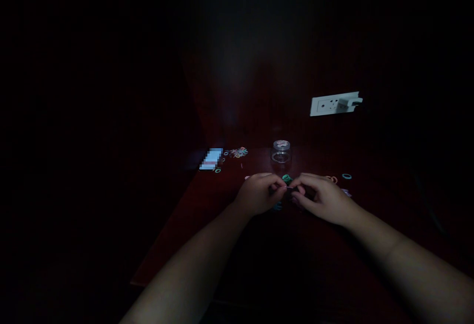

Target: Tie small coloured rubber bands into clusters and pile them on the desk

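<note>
Darkness covers most of the room, and a weak light falls on the dark red worktop (pixel 185 220) and on the wall (pixel 237 97) behind it. Both forearms come from the near side, and the two hands almost meet above the worktop. The left hand (pixel 261 194) has its thumb and forefinger closed together, so its grip is grasping one end of a thin pale strand (pixel 289 187). This strand is located between the fingertips of both hands. The right hand (pixel 322 199) has bent fingers, and its forefinger reaches the other end of the strand; whether its grip is pinching it, I cannot tell.

Just beyond the fingertips lies a green band (pixel 286 178), and on the near side of them are some teal pieces (pixel 277 206), partly in shadow. Farther away, a clear jar (pixel 276 155) stands upright with its lid (pixel 282 143) on. To the far left there is a pile of small coloured bands (pixel 239 152), near a lit phone (pixel 211 159). Beyond the right hand, orange bands (pixel 334 180) and a blue ring (pixel 346 176) lie on the worktop. On the wall at the right, a white socket plate (pixel 317 106) carries a plug (pixel 348 102).
</note>
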`<action>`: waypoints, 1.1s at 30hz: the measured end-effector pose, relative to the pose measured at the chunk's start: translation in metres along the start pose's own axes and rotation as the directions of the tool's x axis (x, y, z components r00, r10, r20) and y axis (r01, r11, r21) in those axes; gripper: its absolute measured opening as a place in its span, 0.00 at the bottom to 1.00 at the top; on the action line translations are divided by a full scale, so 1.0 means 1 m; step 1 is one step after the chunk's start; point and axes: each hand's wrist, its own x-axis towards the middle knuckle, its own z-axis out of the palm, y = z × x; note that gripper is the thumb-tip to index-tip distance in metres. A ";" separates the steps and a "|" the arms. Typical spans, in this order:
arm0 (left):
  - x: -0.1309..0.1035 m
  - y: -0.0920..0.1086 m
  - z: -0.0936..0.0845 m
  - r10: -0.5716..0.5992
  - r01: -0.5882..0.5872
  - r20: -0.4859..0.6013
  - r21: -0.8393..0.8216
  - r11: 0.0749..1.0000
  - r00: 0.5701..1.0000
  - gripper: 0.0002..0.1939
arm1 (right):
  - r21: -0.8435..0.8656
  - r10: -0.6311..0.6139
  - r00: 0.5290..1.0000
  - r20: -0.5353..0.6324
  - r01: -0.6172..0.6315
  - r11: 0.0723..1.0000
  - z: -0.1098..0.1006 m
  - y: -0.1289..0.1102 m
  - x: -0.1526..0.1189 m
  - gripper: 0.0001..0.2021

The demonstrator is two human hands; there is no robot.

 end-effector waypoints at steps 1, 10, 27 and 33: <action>0.000 0.000 0.000 0.003 -0.003 0.005 -0.004 1.000 1.000 0.07 | 0.001 -0.001 1.000 -0.001 0.001 1.000 0.000 0.000 0.000 0.05; 0.001 0.001 0.000 0.030 -0.029 0.043 -0.030 0.999 0.999 0.06 | 0.002 -0.004 0.997 -0.071 0.004 1.000 -0.001 -0.001 0.001 0.06; 0.000 0.001 -0.001 0.046 -0.041 0.161 -0.034 0.999 0.986 0.04 | -0.110 0.220 0.966 0.138 -0.205 0.972 -0.016 0.036 -0.001 0.08; 0.000 0.000 -0.002 0.053 -0.045 0.165 -0.053 0.998 0.985 0.05 | -0.105 0.263 0.961 0.083 -0.254 0.961 -0.017 0.035 -0.001 0.07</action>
